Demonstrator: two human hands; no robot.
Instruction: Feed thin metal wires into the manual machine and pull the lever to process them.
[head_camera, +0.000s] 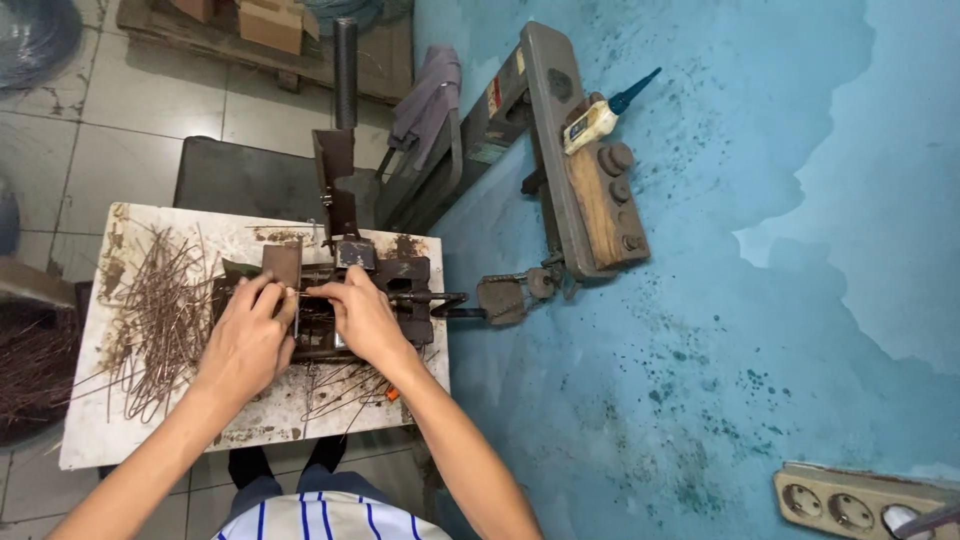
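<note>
Left hand and right hand side by side over the rusty bending jig at the middle of the white worktop. Between them, a thin wire piece, pinched at one end by the left grip, thumb against forefinger, and at the other by the right grip, fingers pressed together on it. Just left of the hands, a loose heap of bent wires spread over the worktop. Nearer the body, a few more wires under the right wrist. Behind the jig, a dark upright lever. Off to the right, a blue wall with a wooden switch board.
</note>
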